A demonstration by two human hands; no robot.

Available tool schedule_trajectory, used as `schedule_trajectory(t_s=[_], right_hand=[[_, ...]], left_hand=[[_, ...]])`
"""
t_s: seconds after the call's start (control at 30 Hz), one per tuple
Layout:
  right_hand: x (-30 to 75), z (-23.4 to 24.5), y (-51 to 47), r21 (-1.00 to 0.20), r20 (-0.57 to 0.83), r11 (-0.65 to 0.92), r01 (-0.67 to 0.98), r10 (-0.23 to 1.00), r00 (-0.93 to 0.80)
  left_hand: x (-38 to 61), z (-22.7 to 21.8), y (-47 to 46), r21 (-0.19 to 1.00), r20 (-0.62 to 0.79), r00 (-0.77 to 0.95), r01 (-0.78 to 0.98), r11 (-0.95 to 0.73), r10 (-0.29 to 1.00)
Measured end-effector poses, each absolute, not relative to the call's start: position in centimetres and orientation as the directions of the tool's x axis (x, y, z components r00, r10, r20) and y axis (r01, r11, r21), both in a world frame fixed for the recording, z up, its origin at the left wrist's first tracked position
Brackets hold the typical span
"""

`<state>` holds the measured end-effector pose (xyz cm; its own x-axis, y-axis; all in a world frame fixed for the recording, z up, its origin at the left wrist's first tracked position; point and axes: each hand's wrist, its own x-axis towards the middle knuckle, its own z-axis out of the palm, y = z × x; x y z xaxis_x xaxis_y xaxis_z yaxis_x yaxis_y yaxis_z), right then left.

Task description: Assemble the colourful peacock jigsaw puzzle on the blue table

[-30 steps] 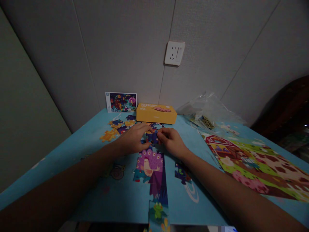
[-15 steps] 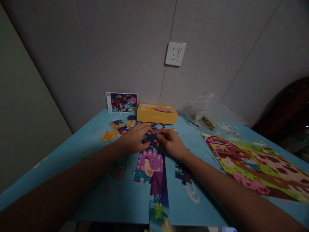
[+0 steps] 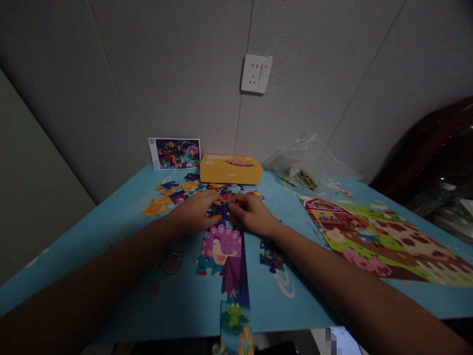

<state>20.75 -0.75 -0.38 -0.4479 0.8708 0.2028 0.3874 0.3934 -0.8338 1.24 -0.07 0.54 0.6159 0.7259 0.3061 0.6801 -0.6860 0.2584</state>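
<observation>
A dark blue jigsaw puzzle piece [image 3: 220, 210] lies between my two hands, at the far end of a partly joined puzzle strip. My left hand [image 3: 195, 211] grips its left side, thumb near and fingers beyond. From the right, my right hand [image 3: 253, 215] pinches its edge between thumb and curled fingers. Just nearer to me is the joined puzzle section with a pink-purple peacock [image 3: 222, 246]. A frog piece [image 3: 234, 315] continues the strip past the table's near edge. Fingers hide part of the held piece, and I cannot tell whether it is locked to its neighbours.
Loose orange-backed pieces [image 3: 157, 206] lie left of my hands. Another dark piece [image 3: 271, 256] sits beside my right forearm. At the back stand a picture card [image 3: 175, 154] and a yellow box [image 3: 231, 170]. A plastic bag [image 3: 306, 162] and a farm puzzle [image 3: 377, 236] occupy the right side.
The whole view has shifted, so everything appears a little further left. Both hands stay at the same dark blue piece, with hardly any finger movement.
</observation>
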Motion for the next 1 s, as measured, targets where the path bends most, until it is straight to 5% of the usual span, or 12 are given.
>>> schedule_trajectory(t_s=[0.27, 1.0], right_hand=[[22.0, -1.3, 1.0, -0.803, 0.232, 0.403, 0.439, 0.89, -0.392], [21.4, 0.3, -0.7, -0.726, 0.19, 0.464, 0.508, 0.845, -0.5]], left_hand=[[0.8, 0.5, 0.3, 0.258, 0.23, 0.652, 0.675, -0.692, 0.722], [1.4, 1.5, -0.4, 0.408, 0.397, 0.47, 0.679, -0.61, 0.788]])
